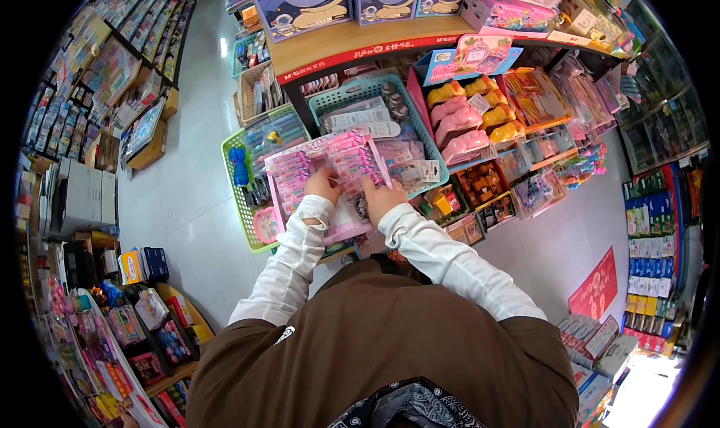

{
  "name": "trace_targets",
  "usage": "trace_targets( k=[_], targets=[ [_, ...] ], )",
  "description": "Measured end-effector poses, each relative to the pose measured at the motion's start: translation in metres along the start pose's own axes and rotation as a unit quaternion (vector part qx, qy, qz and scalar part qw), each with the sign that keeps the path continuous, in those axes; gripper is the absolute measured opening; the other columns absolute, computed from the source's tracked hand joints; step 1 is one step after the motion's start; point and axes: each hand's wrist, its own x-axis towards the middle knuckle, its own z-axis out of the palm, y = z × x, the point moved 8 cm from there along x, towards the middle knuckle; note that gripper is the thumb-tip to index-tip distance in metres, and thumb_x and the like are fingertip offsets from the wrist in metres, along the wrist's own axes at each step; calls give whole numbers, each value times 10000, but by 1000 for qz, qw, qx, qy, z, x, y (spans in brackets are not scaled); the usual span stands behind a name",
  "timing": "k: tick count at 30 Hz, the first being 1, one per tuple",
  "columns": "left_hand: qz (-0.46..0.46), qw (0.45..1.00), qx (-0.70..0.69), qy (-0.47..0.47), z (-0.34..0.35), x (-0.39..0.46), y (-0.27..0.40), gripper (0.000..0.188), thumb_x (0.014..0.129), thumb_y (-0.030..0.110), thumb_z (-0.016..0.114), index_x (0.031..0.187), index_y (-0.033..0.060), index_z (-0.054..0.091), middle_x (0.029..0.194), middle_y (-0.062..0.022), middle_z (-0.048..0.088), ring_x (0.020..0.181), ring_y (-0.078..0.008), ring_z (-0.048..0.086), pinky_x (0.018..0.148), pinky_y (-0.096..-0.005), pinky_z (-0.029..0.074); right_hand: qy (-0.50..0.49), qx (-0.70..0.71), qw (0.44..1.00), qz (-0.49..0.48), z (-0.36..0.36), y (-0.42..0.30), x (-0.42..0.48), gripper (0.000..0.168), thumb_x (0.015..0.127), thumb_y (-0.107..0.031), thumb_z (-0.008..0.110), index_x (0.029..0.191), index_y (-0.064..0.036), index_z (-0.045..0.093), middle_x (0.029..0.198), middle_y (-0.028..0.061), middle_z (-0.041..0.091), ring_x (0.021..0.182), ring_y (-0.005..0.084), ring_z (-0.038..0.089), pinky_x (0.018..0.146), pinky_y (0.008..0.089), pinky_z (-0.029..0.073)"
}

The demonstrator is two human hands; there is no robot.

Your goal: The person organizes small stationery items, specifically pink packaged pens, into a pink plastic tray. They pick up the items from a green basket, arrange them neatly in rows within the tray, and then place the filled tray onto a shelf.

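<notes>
A shallow pink display tray (349, 234) lies tilted across plastic baskets, holding pink printed small packages in a left stack (292, 175) and a right stack (351, 155). My left hand (323, 185) reaches into the tray between the stacks, its curled fingers at the left stack's inner edge. At the lower end of the right stack is my right hand (383, 202), thumb on the packages and other fingers by the tray's right wall. What either hand's fingers close on is partly hidden. The tray's front middle shows bare pink bottom.
Beneath the tray are a green basket (229, 163) and a teal basket (439, 152). A wooden shelf (337, 37) with boxed globes (301, 3) overhangs them. To the right stands a display box of pink and yellow animal-shaped toys (464, 124). Merchandise racks (112, 85) line the left side.
</notes>
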Motion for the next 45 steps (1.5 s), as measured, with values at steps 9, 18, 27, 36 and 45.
trace_targets(
  k=[9, 18, 27, 36, 45],
  targets=[
    [27, 996, 80, -2, 15, 13, 4, 199, 620, 182, 647, 745, 35, 601, 722, -132, 593, 691, -275, 574, 636, -343, 458, 53, -32, 998, -8, 7, 3, -3, 176, 749, -146, 437, 904, -65, 417, 677, 154, 571, 666, 312, 574, 879, 441, 303],
    [50, 994, 77, 62, 8, 18, 8, 146, 624, 136, 623, 709, 21, 592, 708, -161, 584, 695, -318, 559, 639, -379, 452, 53, -44, 997, -15, -1, 1, -2, 125, 763, -162, 432, 854, -79, 455, 692, 122, 579, 666, 279, 580, 871, 439, 296],
    [56, 994, 26, 87, 1, 12, 9, 223, 609, 105, 639, 791, 10, 551, 707, -163, 566, 706, -331, 541, 634, -393, 437, 110, -90, 989, 32, 2, 3, 15, 206, 723, -110, 419, 915, -53, 470, 681, 110, 575, 587, 259, 583, 703, 410, 390],
    [105, 988, 39, 109, -7, -17, 27, 386, 582, 104, 672, 900, -8, 483, 869, -214, 503, 809, -375, 493, 707, -397, 421, 203, -98, 974, -7, -1, -2, -7, 350, 728, -180, 456, 1055, -58, 474, 895, 101, 513, 729, 226, 546, 774, 401, 357],
    [113, 987, 58, 95, 0, -14, 34, 442, 569, 74, 679, 933, -10, 443, 939, -231, 450, 826, -389, 481, 697, -401, 429, 125, -73, 989, 5, 1, -10, -35, 340, 744, -303, 507, 980, -58, 512, 885, 80, 469, 847, 231, 503, 853, 510, 237]
  ],
)
